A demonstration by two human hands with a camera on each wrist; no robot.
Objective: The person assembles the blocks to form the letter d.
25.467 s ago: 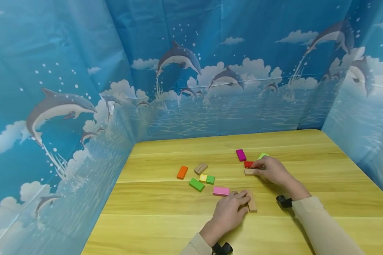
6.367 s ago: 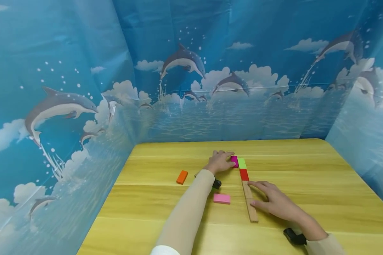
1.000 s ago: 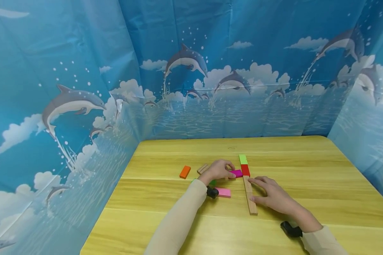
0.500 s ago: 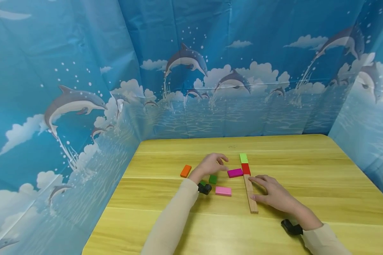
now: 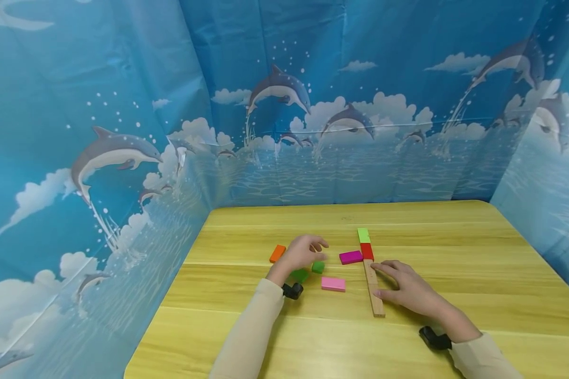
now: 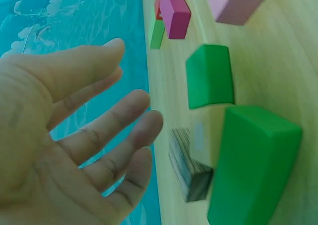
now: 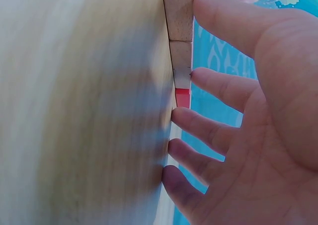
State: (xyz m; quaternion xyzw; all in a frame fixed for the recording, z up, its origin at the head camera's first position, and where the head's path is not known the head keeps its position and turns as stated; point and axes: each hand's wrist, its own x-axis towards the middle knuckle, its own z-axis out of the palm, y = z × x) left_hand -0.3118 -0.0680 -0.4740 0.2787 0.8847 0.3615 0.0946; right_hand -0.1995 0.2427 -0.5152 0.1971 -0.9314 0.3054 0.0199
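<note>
A straight row runs away from me: two plain wooden blocks, a red block and a lime block. A magenta block lies crosswise at the red block's left side. My right hand rests thumb and index fingertips on the plain blocks, its fingers spread in the right wrist view. Nothing is in my left hand, which hovers with loosely bent fingers above the left group. Beneath it the left wrist view shows a small green block, a yellow block, a larger green block and a striped brown block.
A pink block lies between the left group and the row. Left of my left hand is an orange block, partly covered by it. The wood-grain table is bounded by a dolphin-print curtain behind and at the sides.
Over the last second my left hand has let go of the magenta block and drawn back left. The right hand stays put. Much earlier, the row's blocks were scattered.
</note>
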